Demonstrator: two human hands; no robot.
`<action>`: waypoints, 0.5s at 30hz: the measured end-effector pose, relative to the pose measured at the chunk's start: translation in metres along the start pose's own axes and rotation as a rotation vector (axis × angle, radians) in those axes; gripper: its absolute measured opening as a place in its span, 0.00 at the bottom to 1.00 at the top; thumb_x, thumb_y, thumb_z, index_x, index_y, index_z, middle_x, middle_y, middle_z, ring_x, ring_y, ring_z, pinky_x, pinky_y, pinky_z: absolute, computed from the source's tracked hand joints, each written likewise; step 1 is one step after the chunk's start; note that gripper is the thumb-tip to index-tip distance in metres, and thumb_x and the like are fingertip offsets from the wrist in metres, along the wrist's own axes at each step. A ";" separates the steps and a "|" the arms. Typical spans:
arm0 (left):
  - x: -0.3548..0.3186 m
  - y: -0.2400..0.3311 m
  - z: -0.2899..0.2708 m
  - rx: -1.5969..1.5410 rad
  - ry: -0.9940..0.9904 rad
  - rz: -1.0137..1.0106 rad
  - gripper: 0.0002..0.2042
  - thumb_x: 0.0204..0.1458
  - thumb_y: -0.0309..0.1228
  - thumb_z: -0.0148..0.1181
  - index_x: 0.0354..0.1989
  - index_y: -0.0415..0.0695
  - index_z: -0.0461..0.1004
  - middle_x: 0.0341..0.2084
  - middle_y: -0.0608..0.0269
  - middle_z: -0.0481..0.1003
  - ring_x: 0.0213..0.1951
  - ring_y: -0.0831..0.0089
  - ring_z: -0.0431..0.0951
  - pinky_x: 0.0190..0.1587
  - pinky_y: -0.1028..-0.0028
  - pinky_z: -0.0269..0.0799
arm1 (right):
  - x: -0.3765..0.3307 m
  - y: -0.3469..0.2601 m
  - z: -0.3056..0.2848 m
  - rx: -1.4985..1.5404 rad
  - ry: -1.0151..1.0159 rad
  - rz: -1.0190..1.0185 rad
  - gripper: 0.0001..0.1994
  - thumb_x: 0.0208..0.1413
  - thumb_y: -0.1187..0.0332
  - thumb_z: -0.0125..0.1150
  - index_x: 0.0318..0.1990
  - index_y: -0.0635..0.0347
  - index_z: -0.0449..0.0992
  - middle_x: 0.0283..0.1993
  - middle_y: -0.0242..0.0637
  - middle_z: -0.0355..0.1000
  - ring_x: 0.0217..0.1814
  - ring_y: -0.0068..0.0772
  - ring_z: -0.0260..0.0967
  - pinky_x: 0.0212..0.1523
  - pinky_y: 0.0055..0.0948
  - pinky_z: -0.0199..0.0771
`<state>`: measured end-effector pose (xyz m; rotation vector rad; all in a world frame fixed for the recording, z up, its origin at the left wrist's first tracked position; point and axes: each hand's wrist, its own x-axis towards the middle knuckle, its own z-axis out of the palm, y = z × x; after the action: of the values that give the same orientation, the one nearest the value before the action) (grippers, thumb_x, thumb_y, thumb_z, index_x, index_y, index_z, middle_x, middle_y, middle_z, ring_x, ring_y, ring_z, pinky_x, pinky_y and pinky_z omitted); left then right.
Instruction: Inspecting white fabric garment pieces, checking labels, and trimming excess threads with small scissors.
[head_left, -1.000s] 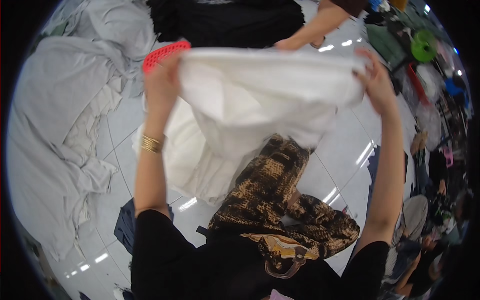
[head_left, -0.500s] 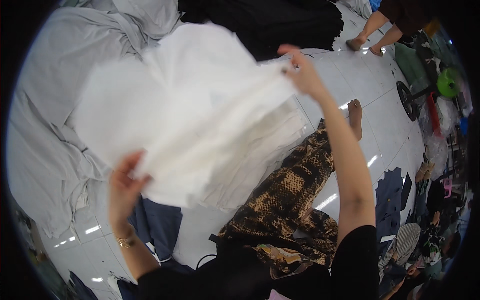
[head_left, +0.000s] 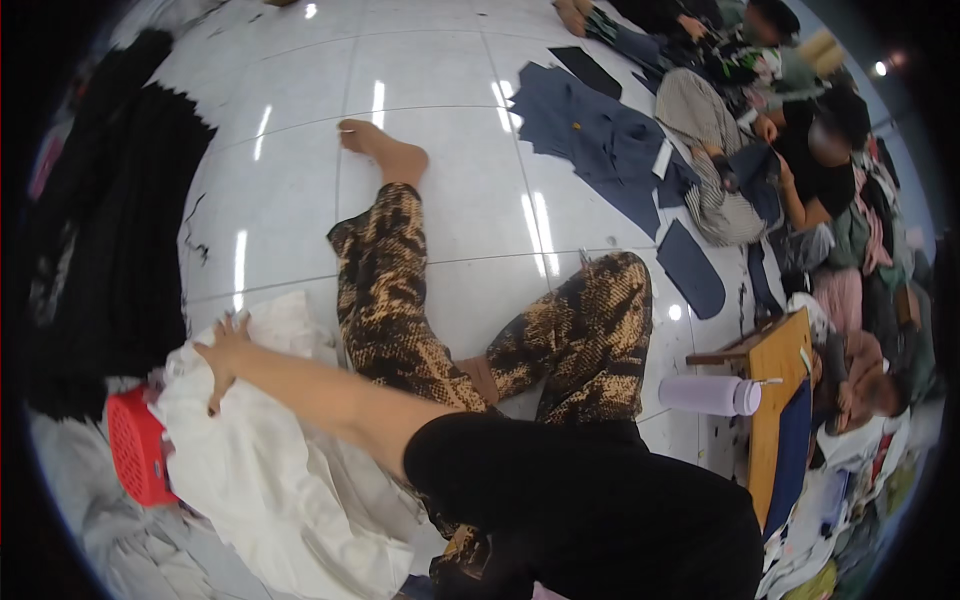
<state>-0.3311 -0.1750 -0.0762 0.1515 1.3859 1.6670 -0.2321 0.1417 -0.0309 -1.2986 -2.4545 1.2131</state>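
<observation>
My right hand (head_left: pixel 225 360) lies on a heap of white cloth (head_left: pixel 290 470) at the lower left. Its fingers are spread out and nothing is gripped in them. The cloth hangs in loose folds beside my patterned trouser leg (head_left: pixel 385 270), and my forearm passes over it. Against the cloth's left side stands a red plastic item with holes in it (head_left: pixel 137 445); the rest of it is hidden. My left hand is out of the picture.
Black cloth (head_left: pixel 110 230) is piled at the far left. Dark blue cut pieces (head_left: pixel 590 130) lie on the tiled floor ahead. To the right are a lilac bottle (head_left: pixel 700 394), a wooden bench (head_left: pixel 770 390), and a co-worker (head_left: pixel 820 160) handling dark cloth among others.
The view has swung to the right. The white cloth, held up between both hands before, now lies low with my right hand flat on it. My left hand has left the view.
</observation>
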 end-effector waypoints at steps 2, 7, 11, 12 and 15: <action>0.011 0.002 0.006 0.100 -0.038 0.019 0.26 0.52 0.42 0.48 0.57 0.43 0.54 0.55 0.53 0.59 0.57 0.61 0.57 0.57 0.59 0.53 | 0.005 0.015 0.006 0.085 -0.052 0.114 0.59 0.14 0.36 0.67 0.61 0.53 0.52 0.58 0.55 0.53 0.63 0.57 0.46 0.55 0.68 0.38; 0.035 0.001 0.019 0.324 -0.112 0.025 0.26 0.52 0.41 0.48 0.56 0.42 0.54 0.54 0.53 0.60 0.56 0.61 0.58 0.56 0.60 0.53 | 0.004 0.054 -0.001 0.243 0.003 -0.158 0.37 0.20 0.50 0.69 0.45 0.57 0.67 0.44 0.47 0.69 0.48 0.42 0.66 0.47 0.40 0.63; 0.042 0.012 -0.001 0.467 -0.088 0.080 0.25 0.52 0.41 0.48 0.56 0.41 0.55 0.54 0.53 0.61 0.56 0.61 0.59 0.56 0.60 0.54 | -0.042 0.095 -0.015 0.441 0.145 -0.207 0.31 0.23 0.57 0.68 0.40 0.60 0.67 0.40 0.47 0.70 0.45 0.43 0.66 0.41 0.33 0.67; 0.040 0.015 -0.008 0.499 -0.068 0.104 0.25 0.52 0.40 0.48 0.56 0.41 0.55 0.54 0.53 0.61 0.56 0.61 0.59 0.56 0.60 0.54 | -0.049 0.117 -0.019 0.499 0.174 -0.196 0.30 0.23 0.59 0.68 0.39 0.60 0.67 0.40 0.46 0.70 0.45 0.44 0.66 0.41 0.34 0.67; 0.042 0.029 -0.013 0.603 -0.069 0.176 0.25 0.52 0.40 0.48 0.56 0.41 0.55 0.53 0.53 0.61 0.55 0.60 0.60 0.56 0.61 0.55 | -0.060 0.146 -0.054 0.481 0.054 0.032 0.35 0.24 0.59 0.69 0.45 0.61 0.63 0.44 0.48 0.67 0.46 0.44 0.66 0.43 0.35 0.66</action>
<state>-0.3790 -0.1528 -0.0754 0.6843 1.8261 1.3158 -0.0765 0.1761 -0.0809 -1.2081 -1.9361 1.6187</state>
